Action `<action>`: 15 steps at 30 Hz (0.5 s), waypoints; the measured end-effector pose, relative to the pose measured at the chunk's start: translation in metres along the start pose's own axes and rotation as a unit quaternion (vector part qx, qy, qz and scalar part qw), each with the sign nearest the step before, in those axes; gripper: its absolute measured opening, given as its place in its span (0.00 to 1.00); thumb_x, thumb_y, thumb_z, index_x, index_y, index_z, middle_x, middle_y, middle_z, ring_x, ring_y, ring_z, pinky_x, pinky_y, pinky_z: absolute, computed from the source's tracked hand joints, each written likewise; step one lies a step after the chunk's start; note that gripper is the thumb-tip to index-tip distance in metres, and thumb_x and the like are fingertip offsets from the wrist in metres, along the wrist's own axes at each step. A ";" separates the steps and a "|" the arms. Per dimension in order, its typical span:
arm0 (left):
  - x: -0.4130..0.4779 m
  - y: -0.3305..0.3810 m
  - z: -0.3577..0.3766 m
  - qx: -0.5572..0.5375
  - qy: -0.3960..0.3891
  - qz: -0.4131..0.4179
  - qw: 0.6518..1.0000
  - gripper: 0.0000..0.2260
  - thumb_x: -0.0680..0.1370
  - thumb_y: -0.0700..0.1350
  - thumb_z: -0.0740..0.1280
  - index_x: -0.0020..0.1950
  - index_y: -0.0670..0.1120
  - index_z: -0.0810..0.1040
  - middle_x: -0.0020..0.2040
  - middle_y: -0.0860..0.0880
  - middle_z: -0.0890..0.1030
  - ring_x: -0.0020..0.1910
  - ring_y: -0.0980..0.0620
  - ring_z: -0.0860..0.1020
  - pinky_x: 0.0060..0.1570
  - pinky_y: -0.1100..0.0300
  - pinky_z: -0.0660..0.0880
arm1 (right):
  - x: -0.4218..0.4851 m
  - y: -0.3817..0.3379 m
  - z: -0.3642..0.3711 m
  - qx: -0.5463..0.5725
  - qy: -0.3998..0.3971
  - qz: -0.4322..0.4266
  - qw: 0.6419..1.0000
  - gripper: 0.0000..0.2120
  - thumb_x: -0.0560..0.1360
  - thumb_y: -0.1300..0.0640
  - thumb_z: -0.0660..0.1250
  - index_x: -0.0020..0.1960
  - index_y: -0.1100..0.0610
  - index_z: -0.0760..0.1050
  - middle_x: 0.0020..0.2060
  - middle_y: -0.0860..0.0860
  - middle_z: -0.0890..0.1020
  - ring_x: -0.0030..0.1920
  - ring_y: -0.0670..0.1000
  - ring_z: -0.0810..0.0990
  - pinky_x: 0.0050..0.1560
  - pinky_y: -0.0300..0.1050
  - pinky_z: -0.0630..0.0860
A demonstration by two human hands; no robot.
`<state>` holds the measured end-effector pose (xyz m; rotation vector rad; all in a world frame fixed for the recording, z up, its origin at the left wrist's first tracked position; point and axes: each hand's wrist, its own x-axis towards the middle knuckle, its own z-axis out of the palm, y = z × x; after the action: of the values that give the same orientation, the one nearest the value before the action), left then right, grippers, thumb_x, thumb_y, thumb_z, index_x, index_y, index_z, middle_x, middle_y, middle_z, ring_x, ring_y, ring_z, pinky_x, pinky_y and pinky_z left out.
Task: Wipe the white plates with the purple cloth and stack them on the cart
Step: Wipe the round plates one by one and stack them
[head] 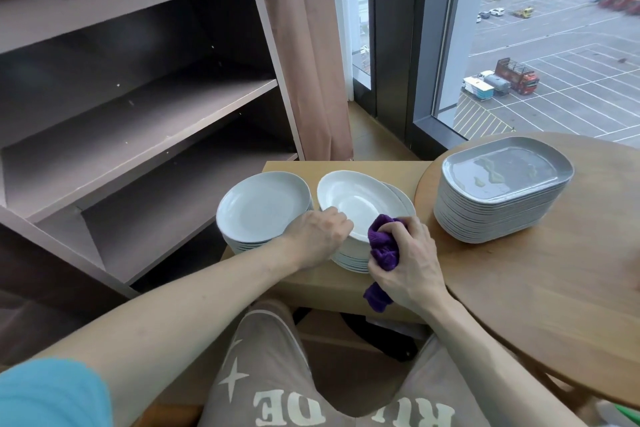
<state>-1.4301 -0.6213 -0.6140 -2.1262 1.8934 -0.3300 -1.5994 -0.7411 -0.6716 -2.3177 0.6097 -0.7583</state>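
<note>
Cart: brown, open-fronted, with shelves, standing at the left, just beside the low table. Round wooden table: at the right, bearing a stack of grey oblong plates. Low square table: between cart and round table, bearing two stacks of white plates side by side, the left stack and the right stack. Top plate of the right stack: tilted, its near edge raised off the pile. Left hand: forearm stretched in from lower left, knuckles up, fingers curled over the near rim of the top plate, gripping it. Right hand: back of hand upward, fingers closed round the purple cloth, which is bunched against the plate's near right rim, one end hanging below the palm.
</note>
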 end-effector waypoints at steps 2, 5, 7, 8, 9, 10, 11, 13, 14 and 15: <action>0.002 -0.004 -0.005 0.028 -0.013 -0.003 1.000 0.09 0.77 0.32 0.60 0.48 0.45 0.73 0.44 0.48 0.77 0.43 0.49 0.75 0.31 0.57 0.65 | 0.000 0.001 0.001 -0.001 0.001 -0.005 1.000 0.17 0.67 0.45 0.70 0.53 0.49 0.75 0.54 0.46 0.73 0.54 0.51 0.71 0.53 0.53 0.70; 0.004 -0.013 -0.023 0.092 0.005 0.043 0.995 0.13 0.66 0.29 0.69 0.38 0.47 0.75 0.33 0.51 0.76 0.32 0.52 0.75 0.23 0.60 0.63 | 0.000 0.003 0.001 -0.005 0.005 -0.007 1.000 0.17 0.67 0.43 0.68 0.54 0.48 0.74 0.54 0.45 0.72 0.54 0.50 0.70 0.53 0.51 0.68; 0.006 -0.023 -0.035 0.132 0.015 0.067 0.989 0.14 0.60 0.29 0.71 0.33 0.48 0.74 0.27 0.52 0.73 0.26 0.52 0.72 0.21 0.63 0.60 | 0.000 0.005 0.001 -0.018 -0.001 -0.012 1.000 0.18 0.67 0.42 0.67 0.54 0.47 0.74 0.55 0.44 0.71 0.55 0.50 0.70 0.53 0.49 0.66; 0.007 -0.028 -0.038 0.151 0.017 0.071 0.986 0.14 0.59 0.30 0.71 0.32 0.48 0.73 0.26 0.52 0.73 0.25 0.52 0.72 0.22 0.63 0.60 | 0.000 0.005 0.002 -0.024 -0.005 -0.016 1.000 0.18 0.67 0.42 0.67 0.54 0.47 0.73 0.55 0.44 0.71 0.56 0.50 0.69 0.53 0.49 0.65; 0.007 -0.033 -0.041 0.172 0.020 0.070 0.982 0.14 0.59 0.30 0.71 0.32 0.48 0.73 0.26 0.52 0.73 0.25 0.51 0.72 0.24 0.63 0.62 | 0.000 0.006 0.003 -0.027 -0.009 -0.020 0.999 0.18 0.67 0.43 0.68 0.54 0.47 0.73 0.55 0.44 0.71 0.56 0.50 0.69 0.53 0.49 0.64; 0.006 -0.039 -0.044 0.192 0.029 0.067 0.979 0.14 0.61 0.30 0.70 0.32 0.48 0.73 0.26 0.52 0.73 0.24 0.51 0.72 0.27 0.62 0.65 | -0.001 0.005 0.004 -0.028 -0.013 -0.024 0.999 0.18 0.67 0.43 0.69 0.54 0.46 0.73 0.55 0.44 0.70 0.56 0.50 0.69 0.53 0.49 0.64; 0.006 -0.045 -0.047 0.206 0.045 0.062 0.975 0.13 0.62 0.30 0.66 0.32 0.48 0.73 0.26 0.52 0.73 0.24 0.50 0.71 0.31 0.61 0.67 | -0.001 0.004 0.005 -0.028 -0.017 -0.027 0.999 0.18 0.67 0.44 0.69 0.55 0.46 0.73 0.55 0.44 0.70 0.57 0.50 0.69 0.54 0.49 0.65; 0.004 -0.056 -0.053 0.220 0.083 0.051 0.971 0.13 0.63 0.29 0.63 0.32 0.48 0.72 0.25 0.51 0.72 0.23 0.48 0.70 0.36 0.59 0.70 | -0.002 0.003 0.007 -0.028 -0.028 -0.031 0.999 0.19 0.67 0.44 0.70 0.56 0.47 0.73 0.55 0.45 0.71 0.57 0.52 0.70 0.54 0.50 0.66; 0.000 -0.060 -0.055 0.227 0.092 0.043 0.969 0.12 0.62 0.30 0.63 0.32 0.48 0.72 0.25 0.51 0.72 0.23 0.48 0.69 0.37 0.59 0.72 | -0.002 0.002 0.009 -0.028 -0.035 -0.033 0.998 0.20 0.67 0.45 0.70 0.56 0.48 0.73 0.56 0.46 0.71 0.57 0.52 0.70 0.55 0.51 0.67; -0.004 -0.063 -0.056 0.232 0.100 0.034 0.967 0.12 0.63 0.30 0.63 0.32 0.47 0.72 0.25 0.50 0.71 0.24 0.48 0.69 0.38 0.59 0.73 | -0.003 0.001 0.010 -0.028 -0.041 -0.035 0.998 0.20 0.67 0.45 0.71 0.56 0.48 0.74 0.56 0.46 0.71 0.57 0.53 0.71 0.55 0.51 0.67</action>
<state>-1.3911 -0.6140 -0.5392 -1.7634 1.7629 -0.9053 -1.5953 -0.7363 -0.6793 -2.4202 0.5230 -0.6827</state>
